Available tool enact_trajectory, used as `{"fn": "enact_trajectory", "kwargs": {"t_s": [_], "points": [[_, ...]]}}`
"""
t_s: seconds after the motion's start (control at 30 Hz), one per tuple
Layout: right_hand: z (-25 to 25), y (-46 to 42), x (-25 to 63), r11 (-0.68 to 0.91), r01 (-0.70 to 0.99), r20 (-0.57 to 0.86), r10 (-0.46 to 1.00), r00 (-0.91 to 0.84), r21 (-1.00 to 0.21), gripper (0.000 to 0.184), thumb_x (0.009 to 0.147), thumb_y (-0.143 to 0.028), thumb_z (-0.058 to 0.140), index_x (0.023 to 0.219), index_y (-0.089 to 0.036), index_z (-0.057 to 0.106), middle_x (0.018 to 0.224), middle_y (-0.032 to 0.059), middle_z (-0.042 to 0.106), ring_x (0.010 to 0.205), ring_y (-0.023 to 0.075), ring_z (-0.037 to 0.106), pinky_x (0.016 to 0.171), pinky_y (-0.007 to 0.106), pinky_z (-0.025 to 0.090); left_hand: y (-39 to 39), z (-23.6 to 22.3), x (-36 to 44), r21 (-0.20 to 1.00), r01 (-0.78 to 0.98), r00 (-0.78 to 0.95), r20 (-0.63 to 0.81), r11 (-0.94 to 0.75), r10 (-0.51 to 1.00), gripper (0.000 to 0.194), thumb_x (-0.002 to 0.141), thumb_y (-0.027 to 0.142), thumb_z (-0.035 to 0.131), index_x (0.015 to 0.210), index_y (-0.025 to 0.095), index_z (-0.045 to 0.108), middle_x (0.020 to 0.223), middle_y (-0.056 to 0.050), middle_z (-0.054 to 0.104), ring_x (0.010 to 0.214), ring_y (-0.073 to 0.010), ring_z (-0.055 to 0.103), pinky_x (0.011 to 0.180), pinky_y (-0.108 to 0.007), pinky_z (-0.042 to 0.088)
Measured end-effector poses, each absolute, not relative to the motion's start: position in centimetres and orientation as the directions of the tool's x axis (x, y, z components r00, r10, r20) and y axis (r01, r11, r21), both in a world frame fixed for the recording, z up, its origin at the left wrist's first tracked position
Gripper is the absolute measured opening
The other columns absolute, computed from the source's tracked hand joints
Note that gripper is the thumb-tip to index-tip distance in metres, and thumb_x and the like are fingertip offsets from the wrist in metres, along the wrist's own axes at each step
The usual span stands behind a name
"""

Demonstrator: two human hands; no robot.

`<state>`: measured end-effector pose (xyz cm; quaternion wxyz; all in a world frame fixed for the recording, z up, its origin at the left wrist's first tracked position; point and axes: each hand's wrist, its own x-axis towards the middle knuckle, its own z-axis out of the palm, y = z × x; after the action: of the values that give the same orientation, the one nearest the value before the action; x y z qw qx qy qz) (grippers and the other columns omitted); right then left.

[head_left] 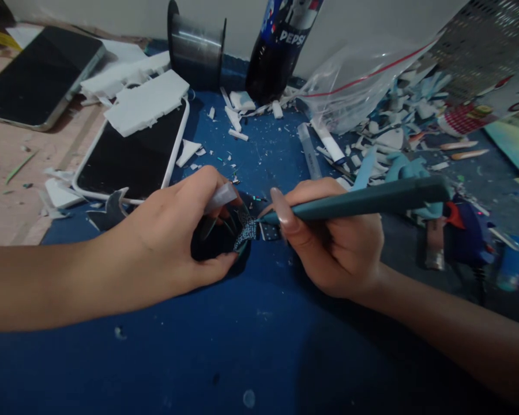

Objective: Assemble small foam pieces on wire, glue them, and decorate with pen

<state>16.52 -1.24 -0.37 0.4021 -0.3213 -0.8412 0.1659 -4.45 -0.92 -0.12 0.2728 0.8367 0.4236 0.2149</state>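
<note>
My left hand (173, 219) is closed, fingertips and thumb at a small dark piece with a pale dotted pattern (246, 233). A translucent greyish piece (221, 197) shows at its index finger; I cannot tell whether it is a nail. My right hand (341, 242) grips a long, dark teal pen-like tool (363, 199), slanting with its thick end to the right. The tool's narrow tip meets the dotted piece, right at my left fingertips. Just under the tip lies a small dark flat bit with pale dots (269, 232). The fingers partly hide the dotted piece.
Behind the hands stand a Pepsi bottle (281, 52) and a spool of clear line (196, 52). Two phones (43, 78) lie left, one under white foam scraps (149, 101). A clear zip bag (354, 80) and heaped scraps (415, 109) fill the back right. Crumbs litter the blue surface (177, 357).
</note>
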Motion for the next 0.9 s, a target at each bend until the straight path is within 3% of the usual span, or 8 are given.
{"fn": "enact_trajectory", "kwargs": {"t_s": [0.37, 0.63, 0.9], "points": [[-0.16, -1.43, 16.3, 0.702, 0.378, 0.524, 0.707, -0.475, -0.604, 0.018, 0.085, -0.002, 0.053, 0.084, -0.02, 0.052, 0.066, -0.0032, 0.051, 0.05, 0.0067, 0.045, 0.052, 0.024, 0.045, -0.94, -0.24, -4.49, 0.658, 0.575, 0.542, 0.138, -0.485, 0.829, 0.038, 0.073, 0.025, 0.066, 0.106, 0.019, 0.049, 0.085, -0.001, 0.063, 0.07, -0.0132, 0.063, 0.042, -0.017, 0.041], [-0.55, -1.37, 16.4, 0.73, 0.316, 0.559, 0.673, -0.484, -0.606, 0.012, 0.085, -0.005, 0.055, 0.087, -0.017, 0.054, 0.07, -0.0008, 0.051, 0.049, 0.007, 0.042, 0.047, 0.026, 0.04, -1.09, 0.58, -4.49, 0.647, 0.617, 0.551, 0.052, -0.448, 0.833, 0.03, 0.078, 0.022, 0.059, 0.105, 0.017, 0.047, 0.09, -0.004, 0.063, 0.074, -0.0142, 0.063, 0.047, -0.019, 0.043], [-0.44, -1.26, 16.34, 0.73, 0.267, 0.553, 0.662, -0.505, -0.629, 0.02, 0.083, -0.001, 0.053, 0.088, -0.02, 0.053, 0.066, -0.0027, 0.046, 0.048, 0.0077, 0.044, 0.047, 0.026, 0.041, -1.01, 0.51, -4.51, 0.642, 0.617, 0.557, 0.052, -0.455, 0.829, 0.03, 0.078, 0.022, 0.058, 0.106, 0.017, 0.046, 0.086, -0.003, 0.062, 0.072, -0.0142, 0.063, 0.045, -0.019, 0.043]]}}
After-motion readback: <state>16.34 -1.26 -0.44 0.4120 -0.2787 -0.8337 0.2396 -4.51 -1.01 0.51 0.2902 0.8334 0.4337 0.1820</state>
